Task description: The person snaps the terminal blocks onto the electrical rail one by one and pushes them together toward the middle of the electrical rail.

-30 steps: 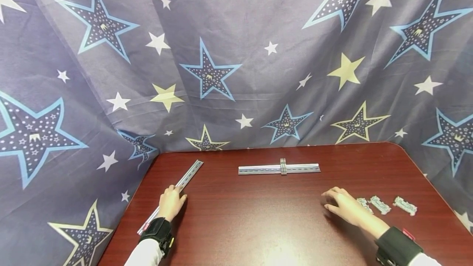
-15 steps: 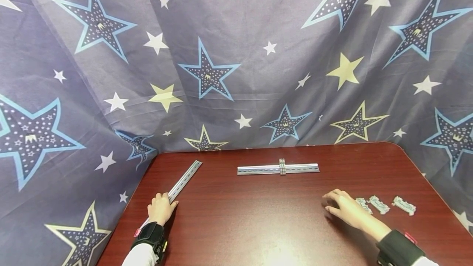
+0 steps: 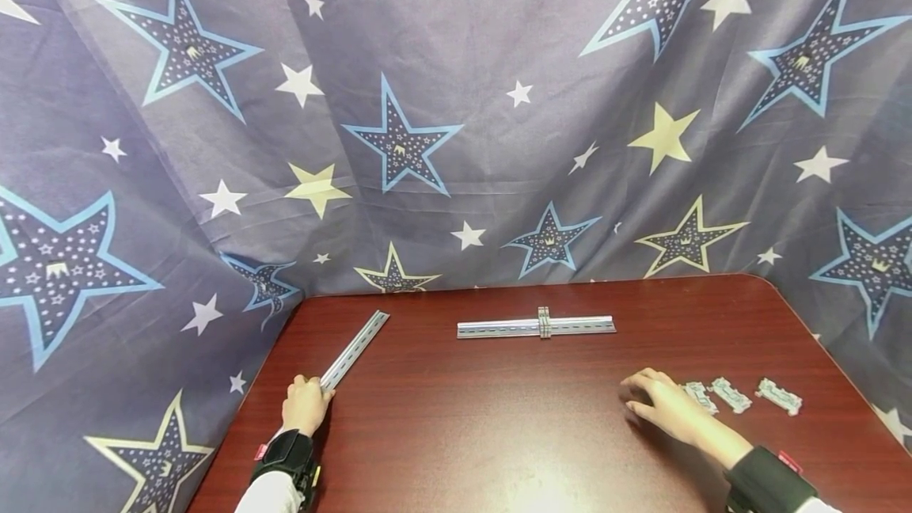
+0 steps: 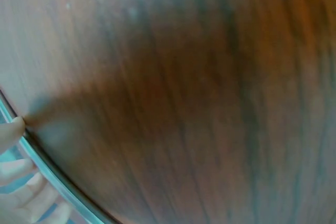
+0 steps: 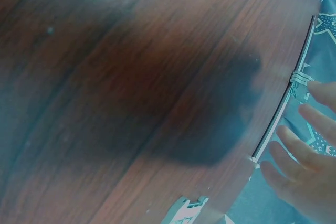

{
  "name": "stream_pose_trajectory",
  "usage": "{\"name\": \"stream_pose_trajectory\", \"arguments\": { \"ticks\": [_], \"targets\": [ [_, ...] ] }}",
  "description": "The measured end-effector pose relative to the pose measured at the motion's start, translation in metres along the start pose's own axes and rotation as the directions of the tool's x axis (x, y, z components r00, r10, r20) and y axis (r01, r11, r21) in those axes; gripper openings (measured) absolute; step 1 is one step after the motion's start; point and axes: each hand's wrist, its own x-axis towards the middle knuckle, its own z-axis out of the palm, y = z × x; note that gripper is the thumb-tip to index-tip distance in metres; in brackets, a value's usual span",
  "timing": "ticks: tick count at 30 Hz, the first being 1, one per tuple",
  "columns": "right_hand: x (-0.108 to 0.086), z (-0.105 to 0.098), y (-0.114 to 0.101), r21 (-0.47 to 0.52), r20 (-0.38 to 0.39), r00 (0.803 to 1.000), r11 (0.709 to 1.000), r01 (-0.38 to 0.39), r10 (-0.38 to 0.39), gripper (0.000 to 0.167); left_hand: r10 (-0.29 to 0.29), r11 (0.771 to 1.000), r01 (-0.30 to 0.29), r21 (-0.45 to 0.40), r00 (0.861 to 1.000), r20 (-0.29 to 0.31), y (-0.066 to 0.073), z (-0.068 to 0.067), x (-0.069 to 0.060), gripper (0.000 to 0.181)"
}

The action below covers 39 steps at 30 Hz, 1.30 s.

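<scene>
On the table (image 3: 484,418), the far rail (image 3: 499,328), bearing small blocks (image 3: 545,322), lies right of the left rail (image 3: 355,350). Three loose pieces (image 3: 731,395) lie nearer, at the right.

I see one long, thin metal strip (image 3: 355,350), straight and shiny grey, with a row of little dark slots along it. It slants at the left of the table (image 3: 456,426), far end toward the right. The left hand (image 3: 306,404) pinches it. I can't quite tell if it lies flat.
</scene>
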Motion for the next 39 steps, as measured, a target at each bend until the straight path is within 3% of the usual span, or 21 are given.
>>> {"name": "stream_pose_trajectory", "arguments": {
  "ticks": [10,16,23,30,34,39],
  "targets": [
    [-0.002,0.000,0.000,0.015,0.028,1.000,1.000,-0.007,0.006,0.024,0.003,1.000,-0.003,0.009,0.997,0.076,0.003,-0.001,0.004,0.027],
    [-0.004,0.001,0.002,0.013,0.009,1.000,1.000,0.005,-0.005,0.023,0.015,1.000,-0.017,0.019,0.997,0.075,0.003,0.001,0.003,0.026],
    [-0.006,0.002,0.004,0.002,-0.017,1.000,1.000,0.016,-0.016,0.023,0.042,0.999,-0.043,0.005,0.995,0.095,0.013,-0.004,0.002,0.025],
    [-0.006,0.001,0.004,-0.004,-0.018,1.000,1.000,0.015,-0.015,0.023,0.138,0.990,-0.138,0.005,0.989,0.057,0.032,-0.008,0.006,0.024],
    [-0.007,0.001,0.004,-0.003,-0.015,1.000,1.000,0.011,-0.011,0.023,0.213,0.977,-0.213,0.015,0.977,0.021,0.047,-0.007,0.009,0.023],
    [-0.007,-0.002,0.001,0.014,0.005,1.000,1.000,0.011,-0.011,0.023,0.285,0.958,-0.286,0.018,0.958,0.020,0.063,-0.006,0.011,0.022]
  ]
}}
